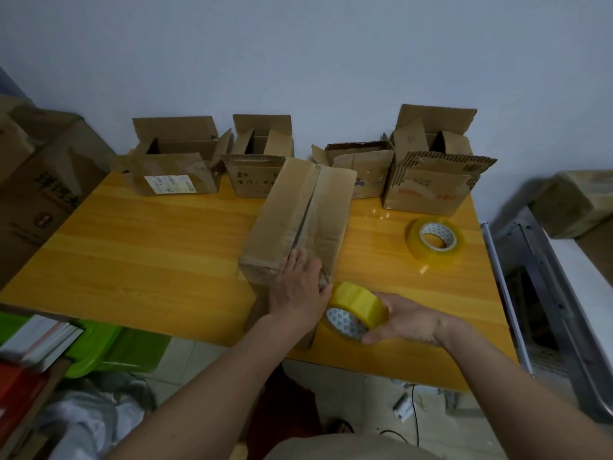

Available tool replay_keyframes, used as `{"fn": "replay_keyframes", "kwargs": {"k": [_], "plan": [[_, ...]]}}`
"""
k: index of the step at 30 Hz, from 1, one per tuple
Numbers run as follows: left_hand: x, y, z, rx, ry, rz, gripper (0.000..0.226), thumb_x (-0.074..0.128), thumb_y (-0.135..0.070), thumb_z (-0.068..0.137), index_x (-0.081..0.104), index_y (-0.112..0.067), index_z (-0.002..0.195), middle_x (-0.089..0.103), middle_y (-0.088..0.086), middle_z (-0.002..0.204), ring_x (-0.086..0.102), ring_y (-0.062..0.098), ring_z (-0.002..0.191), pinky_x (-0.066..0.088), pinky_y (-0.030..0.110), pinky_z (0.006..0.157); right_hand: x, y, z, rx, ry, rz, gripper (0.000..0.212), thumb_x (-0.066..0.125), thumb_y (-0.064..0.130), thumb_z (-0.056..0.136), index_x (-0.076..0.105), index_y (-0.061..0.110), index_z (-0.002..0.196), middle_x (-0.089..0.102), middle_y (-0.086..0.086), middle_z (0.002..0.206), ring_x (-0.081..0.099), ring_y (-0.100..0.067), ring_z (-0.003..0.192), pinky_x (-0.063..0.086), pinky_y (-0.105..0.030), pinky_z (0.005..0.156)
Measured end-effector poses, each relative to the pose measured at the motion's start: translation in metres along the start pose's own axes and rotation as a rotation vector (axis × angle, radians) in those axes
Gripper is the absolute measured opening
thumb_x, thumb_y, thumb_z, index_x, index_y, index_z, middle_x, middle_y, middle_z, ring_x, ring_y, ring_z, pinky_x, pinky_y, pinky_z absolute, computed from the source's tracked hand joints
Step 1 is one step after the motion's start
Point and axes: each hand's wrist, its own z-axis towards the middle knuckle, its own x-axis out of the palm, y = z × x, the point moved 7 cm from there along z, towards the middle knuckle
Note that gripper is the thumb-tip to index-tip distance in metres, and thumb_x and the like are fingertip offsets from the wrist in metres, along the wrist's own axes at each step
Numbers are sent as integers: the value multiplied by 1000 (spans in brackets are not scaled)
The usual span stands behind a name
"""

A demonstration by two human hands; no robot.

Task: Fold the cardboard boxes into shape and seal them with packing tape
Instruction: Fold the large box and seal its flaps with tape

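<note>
From the head view, the left hand is pressing flat, fingers straight, on the closed cardboard box lying near the counter's front edge, while the right hand is gripping a yellow tape roll just beside the box's near end.

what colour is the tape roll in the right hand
Translucent yellow tape roll, its white inner core printed with a grey triangle pattern, shown in the head view.

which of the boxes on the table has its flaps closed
The long box nearest the person, under the left hand. Its flaps meet along a centre seam; the four boxes by the wall stand with flaps open.
</note>
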Motion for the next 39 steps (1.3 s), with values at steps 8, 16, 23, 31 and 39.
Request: {"fn": "replay_keyframes", "kwargs": {"k": [8,16,23,31,39], "plan": [[-4,10,-17,11,-20,-15,53,40,-41,98,28,-25,147,16,0,160,9,17,147,3,30,117,12,7,3,21,148,42,59,75,33,79,52,27,133,64,8,125,57,-9,117,41,-32,107],[-11,33,-48,62,-43,63,50,32,-31,101,26,-26,150,17,-6,159,3,15,148,3,32,120,39,23,23,14,220,-65,62,80,38,72,56,32,128,64,13,122,56,-6,116,42,-31,105],[-16,44,-56,113,-26,58,47,27,-24,104,23,-25,151,13,-6,160,1,9,147,-3,24,117,69,36,39,-50,283,-101,47,82,36,69,64,32,112,69,13,112,62,-5,106,47,-29,98],[-22,54,-34,202,7,42,48,34,-12,102,28,-23,149,21,-8,158,8,8,146,1,23,118,66,42,44,-95,219,49,42,77,24,78,64,11,115,68,-7,116,62,-23,111,48,-39,100],[-37,65,15,163,13,112,58,42,3,97,42,-35,141,28,-11,155,18,13,144,0,23,115,9,13,49,-6,-253,257,12,69,10,86,61,10,95,66,-13,99,65,-17,82,53,-32,78]]}}
